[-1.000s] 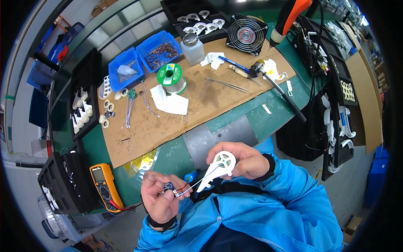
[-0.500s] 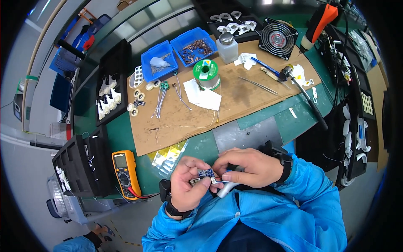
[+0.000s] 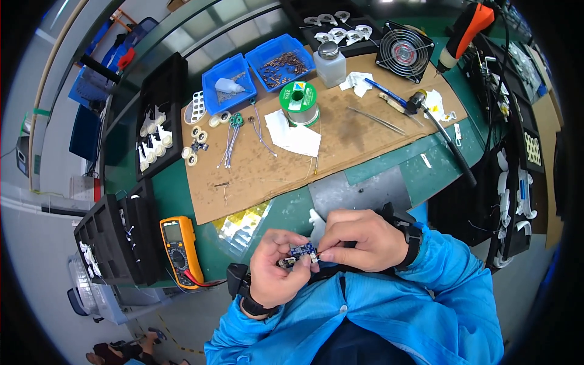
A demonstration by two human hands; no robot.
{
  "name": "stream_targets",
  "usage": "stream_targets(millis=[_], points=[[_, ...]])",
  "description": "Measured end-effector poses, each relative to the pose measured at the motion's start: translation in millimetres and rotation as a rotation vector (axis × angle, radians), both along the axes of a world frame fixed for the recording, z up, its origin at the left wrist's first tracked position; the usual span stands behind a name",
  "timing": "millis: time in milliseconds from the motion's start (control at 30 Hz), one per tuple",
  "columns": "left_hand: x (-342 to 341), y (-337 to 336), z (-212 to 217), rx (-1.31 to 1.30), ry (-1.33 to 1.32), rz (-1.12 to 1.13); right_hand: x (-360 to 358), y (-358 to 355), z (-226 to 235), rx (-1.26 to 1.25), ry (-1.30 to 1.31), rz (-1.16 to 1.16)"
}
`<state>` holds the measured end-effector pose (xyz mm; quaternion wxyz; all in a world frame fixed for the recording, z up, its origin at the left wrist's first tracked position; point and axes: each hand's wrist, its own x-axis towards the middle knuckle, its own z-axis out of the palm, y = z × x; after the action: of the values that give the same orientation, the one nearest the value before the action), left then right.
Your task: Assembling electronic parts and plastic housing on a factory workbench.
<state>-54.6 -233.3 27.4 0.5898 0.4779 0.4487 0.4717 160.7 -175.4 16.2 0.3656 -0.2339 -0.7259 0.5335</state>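
A small blue circuit board (image 3: 300, 250) with a white connector at its edge is held low in the view, in front of the blue-sleeved torso. It is pinched between the thumb and fingers of the left hand (image 3: 277, 267), which is placed at eight o'clock from the board. The right hand (image 3: 364, 242) is set at three o'clock, its fingers bent narrow and its thumb and forefinger brought to the connector's edge; whether a thin wire is gripped there cannot be told. At one o'clock, just beyond the right hand's fingers, a smooth white plastic piece (image 3: 316, 225) is partly hidden.

The green desk (image 3: 286, 216) is partly covered by a brown cardboard sheet (image 3: 255, 188). On the sheet, a green-topped spool of solder wire (image 3: 298, 102) is stood at twelve o'clock from the board, beside a folded white paper (image 3: 298, 141). Slim metal tweezers (image 3: 377, 120) are laid at one o'clock. An orange digital multimeter (image 3: 180, 249) is placed at nine o'clock, and a yellow-and-clear plastic sheet (image 3: 243, 226) is spread at ten o'clock.
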Motion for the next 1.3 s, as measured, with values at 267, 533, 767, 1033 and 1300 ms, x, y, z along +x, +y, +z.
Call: stream_targets(millis=[267,533,767,1033,1300], points=[[-23,0,-8,0.049,-0.003,0.202,38,-2,7,-0.179,-0.084,-0.326],[-18,-2,-13,0.022,-0.123,-0.029,0,-6,20,-0.234,-0.032,-0.046],[-10,-1,-4,0.044,-0.017,0.016,-7,-7,16,-0.19,0.004,-0.021],[-7,-2,-7,0.061,-0.011,-0.002,-10,-10,17,-0.105,0.011,-0.086],[-5,-3,-6,0.135,0.097,-0.009,-10,-9,17,0.097,-0.053,-0.127]])
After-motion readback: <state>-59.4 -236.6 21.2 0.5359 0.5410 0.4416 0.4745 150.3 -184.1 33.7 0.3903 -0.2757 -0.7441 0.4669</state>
